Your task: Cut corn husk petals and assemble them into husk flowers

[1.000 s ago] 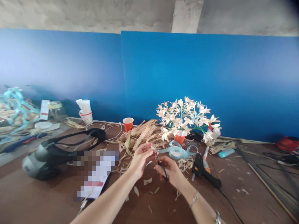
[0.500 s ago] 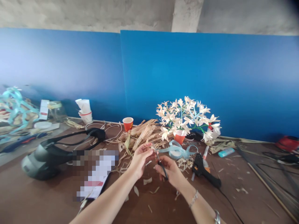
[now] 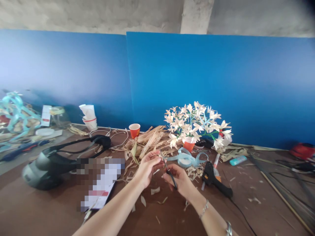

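In the middle of the head view my right hand (image 3: 179, 179) grips a pair of scissors (image 3: 171, 177) by the dark handles. The blades point up and away, close to the fingertips of my left hand (image 3: 149, 167). Those left fingers are closed in a pinch on a small pale piece of husk, mostly hidden by the fingers. Behind my hands lies a heap of dried corn husks (image 3: 152, 139). Small husk scraps (image 3: 155, 190) are scattered on the brown table below. White husk flowers (image 3: 189, 124) on green stems stand in a red paper cup (image 3: 189, 144).
Light-blue ribbon (image 3: 185, 160) and a black glue gun (image 3: 214, 180) with its cord lie to the right. A phone (image 3: 108, 183) and a black-grey headset (image 3: 46, 167) lie on the left. A red paper cup (image 3: 134, 131) stands at the back, before a blue partition (image 3: 209, 72).
Almost nothing differs. Both hands stay in nearly the same place, with the scissors still beside the left fingertips.
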A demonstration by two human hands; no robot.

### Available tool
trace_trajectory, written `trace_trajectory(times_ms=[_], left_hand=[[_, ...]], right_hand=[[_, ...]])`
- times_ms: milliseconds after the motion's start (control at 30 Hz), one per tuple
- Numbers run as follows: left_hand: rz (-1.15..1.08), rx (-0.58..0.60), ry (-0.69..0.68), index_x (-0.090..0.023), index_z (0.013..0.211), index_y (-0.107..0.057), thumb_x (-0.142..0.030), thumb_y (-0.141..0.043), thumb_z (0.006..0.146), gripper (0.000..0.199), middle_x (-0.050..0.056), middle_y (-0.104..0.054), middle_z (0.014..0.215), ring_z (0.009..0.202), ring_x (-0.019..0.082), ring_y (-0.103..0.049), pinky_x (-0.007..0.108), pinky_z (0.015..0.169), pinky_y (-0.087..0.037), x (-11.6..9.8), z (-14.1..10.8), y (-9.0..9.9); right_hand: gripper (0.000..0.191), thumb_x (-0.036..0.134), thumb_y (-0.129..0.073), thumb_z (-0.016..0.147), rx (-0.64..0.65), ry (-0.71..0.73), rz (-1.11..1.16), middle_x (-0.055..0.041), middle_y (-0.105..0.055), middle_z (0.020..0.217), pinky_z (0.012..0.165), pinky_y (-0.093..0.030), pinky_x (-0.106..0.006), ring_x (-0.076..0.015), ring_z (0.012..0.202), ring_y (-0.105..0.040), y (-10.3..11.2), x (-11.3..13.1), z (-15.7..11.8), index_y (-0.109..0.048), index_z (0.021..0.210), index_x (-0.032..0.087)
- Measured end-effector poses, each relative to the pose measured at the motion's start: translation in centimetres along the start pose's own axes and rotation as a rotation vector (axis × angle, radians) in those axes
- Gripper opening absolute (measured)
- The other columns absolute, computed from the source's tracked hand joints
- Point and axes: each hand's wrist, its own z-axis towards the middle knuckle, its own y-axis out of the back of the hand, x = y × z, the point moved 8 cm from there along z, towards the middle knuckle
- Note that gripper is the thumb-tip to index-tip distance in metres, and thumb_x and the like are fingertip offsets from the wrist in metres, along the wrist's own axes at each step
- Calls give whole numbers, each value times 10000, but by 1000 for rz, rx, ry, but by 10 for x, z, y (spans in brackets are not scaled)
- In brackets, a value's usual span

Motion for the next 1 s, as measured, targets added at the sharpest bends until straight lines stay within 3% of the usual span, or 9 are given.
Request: trace_trajectory(times_ms=[367, 500, 567, 667, 767, 867, 1000], left_hand=[[5, -15, 33, -151, 917, -541, -124, -689, 620, 332, 18, -662, 708, 691, 162, -670, 250, 662, -511, -3, -2, -2], [80, -42, 24, -150, 926, -560, -139, -688, 615, 336, 19, -657, 698, 701, 169, -667, 259, 662, -511, -6, -1, 0], [246, -51, -2, -152, 869, -583, -156, -682, 614, 273, 10, -642, 653, 653, 170, -657, 236, 566, -494, -9, 0, 1], [621, -13, -83, -160, 697, -608, -166, -650, 620, 88, 2, -613, 567, 503, 151, -599, 213, 435, -411, -10, 2, 0], [891, 75, -248, -182, 658, -660, -138, -613, 627, 72, 35, -658, 625, 544, 170, -606, 252, 523, -439, -9, 3, -6], [954, 119, -346, -200, 667, -705, -104, -621, 597, 145, 73, -685, 680, 648, 222, -637, 293, 625, -461, -5, 1, -8], [822, 137, -332, -212, 649, -720, -79, -631, 555, 185, 90, -686, 697, 692, 253, -646, 316, 672, -465, -5, 1, -7]], right_hand=[[368, 457, -698, 655, -5, -23, -39, 83, -478, 522, 342, -296, -185, -32, 339, -366, 0, 4, -2, -526, 803, 168], [387, 445, -716, 621, -57, -45, -124, 71, -490, 543, 351, -317, -206, -62, 343, -412, 13, 5, -1, -531, 832, 177], [367, 417, -713, 619, -163, -41, -252, 56, -505, 555, 387, -358, -232, -100, 389, -462, 28, 10, -2, -528, 843, 191], [211, 340, -657, 669, -342, -9, -693, 17, -549, 572, 517, -408, -281, -171, 536, -548, 50, 27, -8, -545, 789, 206], [141, 285, -606, 690, -408, -84, -1091, -28, -615, 656, 620, -412, -314, -225, 681, -598, 59, 33, -14, -577, 803, 206], [193, 272, -596, 683, -402, -120, -1249, -66, -649, 785, 692, -420, -324, -246, 784, -611, 58, 31, -18, -590, 860, 196], [227, 311, -617, 663, -413, -97, -1328, -96, -639, 891, 755, -419, -331, -264, 885, -595, 56, 30, -20, -601, 856, 192]])
